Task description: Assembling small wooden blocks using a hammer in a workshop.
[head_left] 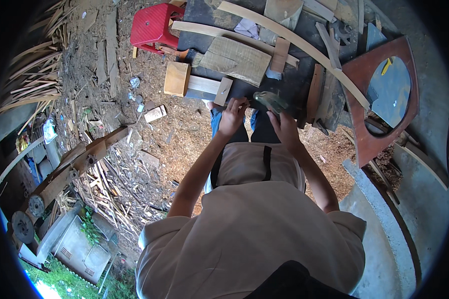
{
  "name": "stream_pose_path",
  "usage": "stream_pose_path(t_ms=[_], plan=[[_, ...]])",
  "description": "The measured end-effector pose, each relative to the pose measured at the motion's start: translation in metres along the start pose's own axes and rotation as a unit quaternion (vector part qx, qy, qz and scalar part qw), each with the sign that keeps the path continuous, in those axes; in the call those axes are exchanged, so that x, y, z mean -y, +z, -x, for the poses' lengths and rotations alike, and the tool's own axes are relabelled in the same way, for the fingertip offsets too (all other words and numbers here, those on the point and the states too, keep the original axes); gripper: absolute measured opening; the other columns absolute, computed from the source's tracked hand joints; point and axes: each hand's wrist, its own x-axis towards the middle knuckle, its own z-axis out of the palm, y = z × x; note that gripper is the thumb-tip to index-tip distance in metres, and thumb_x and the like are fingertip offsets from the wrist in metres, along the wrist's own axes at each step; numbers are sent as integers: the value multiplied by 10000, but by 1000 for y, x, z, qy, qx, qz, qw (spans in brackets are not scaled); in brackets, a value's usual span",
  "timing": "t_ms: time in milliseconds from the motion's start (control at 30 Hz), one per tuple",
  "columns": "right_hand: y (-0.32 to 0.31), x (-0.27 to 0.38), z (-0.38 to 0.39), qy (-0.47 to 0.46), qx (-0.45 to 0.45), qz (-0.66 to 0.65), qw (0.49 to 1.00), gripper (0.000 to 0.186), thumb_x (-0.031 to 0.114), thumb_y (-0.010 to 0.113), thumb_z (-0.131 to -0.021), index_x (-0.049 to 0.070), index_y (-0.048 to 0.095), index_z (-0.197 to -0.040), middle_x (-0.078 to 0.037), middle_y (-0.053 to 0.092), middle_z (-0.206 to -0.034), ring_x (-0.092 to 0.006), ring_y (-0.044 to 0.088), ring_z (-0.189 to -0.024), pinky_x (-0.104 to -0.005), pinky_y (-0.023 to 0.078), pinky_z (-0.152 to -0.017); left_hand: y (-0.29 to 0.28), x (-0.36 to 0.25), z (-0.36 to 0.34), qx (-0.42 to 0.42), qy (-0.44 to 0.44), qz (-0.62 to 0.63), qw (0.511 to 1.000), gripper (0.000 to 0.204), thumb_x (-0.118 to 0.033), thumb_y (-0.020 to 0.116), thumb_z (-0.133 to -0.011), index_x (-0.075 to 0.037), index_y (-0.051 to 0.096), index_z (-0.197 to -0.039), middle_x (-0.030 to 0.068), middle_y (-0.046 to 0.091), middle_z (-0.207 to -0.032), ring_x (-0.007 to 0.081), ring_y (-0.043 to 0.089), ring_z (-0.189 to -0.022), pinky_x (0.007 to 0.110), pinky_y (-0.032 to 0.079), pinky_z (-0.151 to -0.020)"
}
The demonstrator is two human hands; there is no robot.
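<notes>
Close to the front edge of the dark workbench, my left hand has its fingers pinched together. Whatever is between them is too small to make out. Just beyond it a small wooden piece lies across the end of a pale wood strip. My right hand has its fingers apart at the near side of a greenish-grey, bag-like object on the bench. The strip's left end meets a light wooden block. Beyond these lies a wide rough board.
Long curved wood strips cross the bench. A red plastic stool stands at the far left. On the right leans a reddish-brown panel with an oval opening. Wood offcuts and shavings cover the floor at left.
</notes>
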Motion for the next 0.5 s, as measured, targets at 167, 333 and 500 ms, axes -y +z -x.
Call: stream_pose_path(t_ms=[167,333,500], plan=[[0,-25,4,6,127,118,985,328,291,618,-882,-10,551,-771,-216,603,-696,-398,607,-654,-464,479,-579,-1,15,-3,1,136,-67,988,150,25,654,-798,-16,579,-921,127,639,-913,267,657,-776,353,541,-663],[-21,-17,-5,21,79,122,989,350,313,610,-885,-1,547,-745,-219,568,-615,-406,588,-603,-463,471,-546,-9,7,-14,14,10,60,998,254,0,634,-840,0,553,-1082,147,652,-981,240,669,-859,318,545,-723],[-35,-11,-33,45,11,111,993,302,278,626,-867,-11,568,-801,-213,570,-612,-410,587,-580,-456,461,-524,-25,-23,-19,63,-177,301,935,361,-86,612,-902,14,506,-1232,77,634,-1022,135,625,-948,272,522,-866]])
